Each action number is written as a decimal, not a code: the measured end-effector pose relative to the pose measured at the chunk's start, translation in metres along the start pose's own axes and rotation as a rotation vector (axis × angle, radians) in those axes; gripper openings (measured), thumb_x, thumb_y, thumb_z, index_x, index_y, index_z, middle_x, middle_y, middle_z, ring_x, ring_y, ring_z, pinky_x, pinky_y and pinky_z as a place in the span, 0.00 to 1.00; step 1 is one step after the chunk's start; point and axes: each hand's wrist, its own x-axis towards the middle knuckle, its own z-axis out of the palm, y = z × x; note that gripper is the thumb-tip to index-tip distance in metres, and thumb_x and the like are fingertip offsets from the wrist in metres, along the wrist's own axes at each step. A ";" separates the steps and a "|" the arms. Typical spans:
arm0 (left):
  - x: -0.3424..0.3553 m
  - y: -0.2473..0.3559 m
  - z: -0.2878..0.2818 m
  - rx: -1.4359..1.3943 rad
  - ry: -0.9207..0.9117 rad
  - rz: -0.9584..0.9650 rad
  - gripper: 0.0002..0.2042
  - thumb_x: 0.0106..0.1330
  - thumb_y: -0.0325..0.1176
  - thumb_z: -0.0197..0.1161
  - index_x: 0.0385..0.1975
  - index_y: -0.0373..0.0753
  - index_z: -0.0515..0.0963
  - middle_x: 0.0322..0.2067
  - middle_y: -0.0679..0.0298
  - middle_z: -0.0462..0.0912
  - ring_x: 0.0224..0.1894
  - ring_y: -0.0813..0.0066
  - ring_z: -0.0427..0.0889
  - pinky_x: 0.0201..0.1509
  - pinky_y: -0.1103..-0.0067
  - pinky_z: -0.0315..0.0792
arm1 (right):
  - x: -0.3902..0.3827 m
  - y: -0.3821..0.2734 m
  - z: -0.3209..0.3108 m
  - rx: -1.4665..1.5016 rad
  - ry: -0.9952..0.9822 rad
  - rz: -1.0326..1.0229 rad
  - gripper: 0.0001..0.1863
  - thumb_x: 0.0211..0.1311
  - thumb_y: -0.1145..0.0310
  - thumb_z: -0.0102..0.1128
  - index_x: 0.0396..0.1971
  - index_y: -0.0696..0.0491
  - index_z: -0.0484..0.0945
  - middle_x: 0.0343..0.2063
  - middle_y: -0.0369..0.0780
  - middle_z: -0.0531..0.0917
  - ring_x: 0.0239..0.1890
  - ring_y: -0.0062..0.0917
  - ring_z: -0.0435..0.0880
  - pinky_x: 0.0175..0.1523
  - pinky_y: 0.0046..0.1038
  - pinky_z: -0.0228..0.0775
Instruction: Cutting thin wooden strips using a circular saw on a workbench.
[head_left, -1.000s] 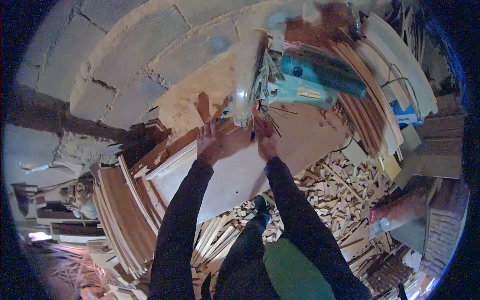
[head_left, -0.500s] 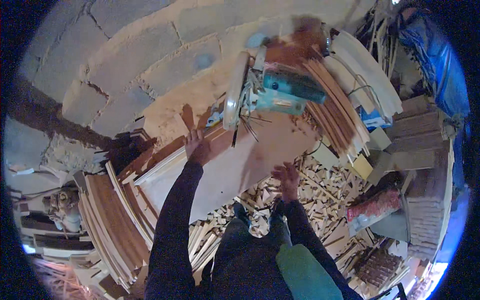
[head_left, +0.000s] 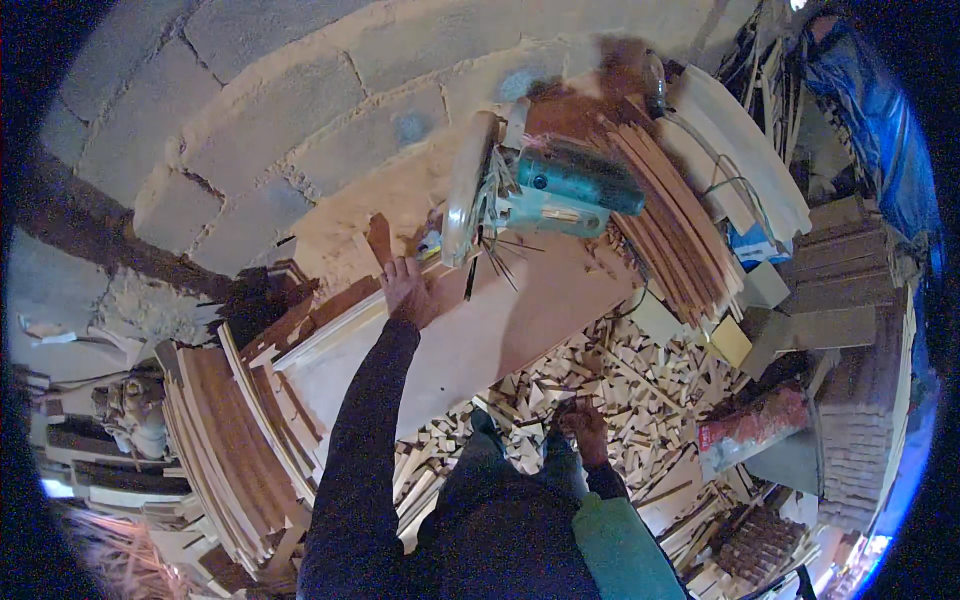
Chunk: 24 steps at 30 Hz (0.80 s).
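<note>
My left hand lies over the long wooden strips along the back edge of a pale work board. Its fingers are stretched forward, resting on the wood just left of the saw. A teal power saw with a rounded blade guard stands over the board, with thin dark bristles or slivers hanging below it. My right hand is low beside my right knee, over the heap of wood offcuts. Shadow hides its fingers, so their grip is unclear.
Stacked brown boards stand at the left, and reddish strips lie right of the saw. A rough block wall rises behind. At the right are a red and clear package, piled wood blocks and a blue tarp.
My right hand has drawn back from the board's front edge toward my knee. My left hand has stayed on the strips, shifting slightly to the right.
</note>
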 end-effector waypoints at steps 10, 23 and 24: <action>-0.002 -0.025 0.018 -0.049 0.002 0.131 0.37 0.56 0.49 0.67 0.62 0.30 0.67 0.53 0.45 0.75 0.60 0.42 0.71 0.62 0.50 0.67 | 0.013 -0.028 -0.018 0.726 0.127 0.406 0.15 0.69 0.72 0.62 0.53 0.56 0.77 0.42 0.39 0.87 0.41 0.25 0.86 0.48 0.29 0.81; -0.001 -0.021 0.017 0.026 0.046 0.081 0.39 0.55 0.47 0.68 0.62 0.26 0.66 0.50 0.46 0.76 0.57 0.45 0.73 0.59 0.53 0.68 | 0.071 -0.161 -0.091 0.694 0.273 -0.133 0.18 0.78 0.66 0.53 0.60 0.60 0.74 0.47 0.43 0.86 0.48 0.29 0.86 0.53 0.31 0.80; -0.001 -0.021 0.017 0.023 0.027 0.067 0.40 0.54 0.47 0.68 0.63 0.26 0.65 0.50 0.46 0.76 0.57 0.45 0.73 0.59 0.54 0.68 | 0.079 -0.185 -0.104 0.581 0.298 -0.176 0.17 0.77 0.68 0.54 0.60 0.59 0.74 0.48 0.43 0.86 0.48 0.29 0.86 0.54 0.33 0.79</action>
